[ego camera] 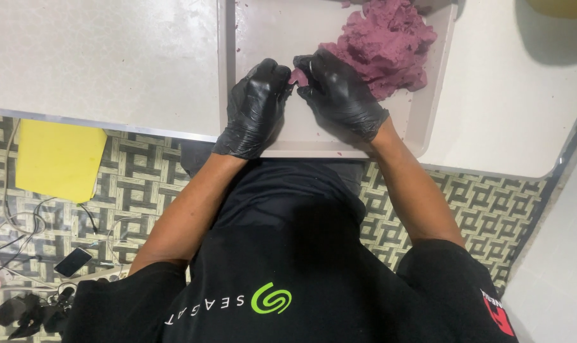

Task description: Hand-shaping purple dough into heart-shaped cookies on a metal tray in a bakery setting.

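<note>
Both my hands wear black gloves and meet over a pale rectangular tray on a white table. Between the fingertips of my left hand and my right hand sits a small piece of purple dough, pinched from both sides. A big lump of the same purple dough lies in the tray's far right part, just beyond my right hand and touching its knuckles.
The white table stretches left and right of the tray. Below its edge lie a patterned floor, a yellow flat object, cables and a phone. A second white surface stands at the right.
</note>
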